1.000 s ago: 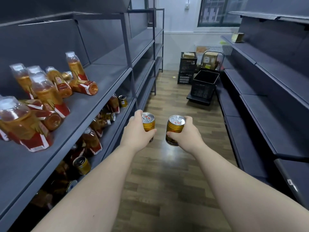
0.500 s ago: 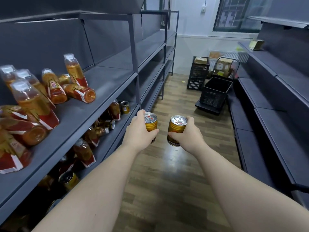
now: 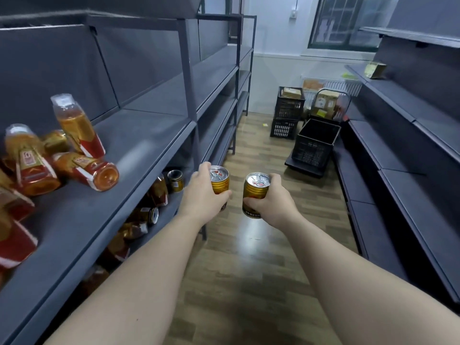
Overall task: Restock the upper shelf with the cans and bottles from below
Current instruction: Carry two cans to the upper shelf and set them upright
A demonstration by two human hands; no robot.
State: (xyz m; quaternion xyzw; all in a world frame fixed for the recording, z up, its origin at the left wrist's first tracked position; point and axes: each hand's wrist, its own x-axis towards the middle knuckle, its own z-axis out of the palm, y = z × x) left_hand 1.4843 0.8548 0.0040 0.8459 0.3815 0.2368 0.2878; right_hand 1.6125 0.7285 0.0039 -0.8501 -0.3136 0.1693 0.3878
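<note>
Over aisle floor [image 3: 249, 257], outstretched hands [image 3: 202, 195] around upright cans [image 3: 255, 192]

A single head-worn wide-angle camera looks forward and down along a narrow aisle, close over both outstretched forearms. The shelf [image 3: 139, 155] runs along its left, the wooden floor [image 3: 251, 282] lies below, and a window [image 3: 348, 21] stands far ahead.
</note>
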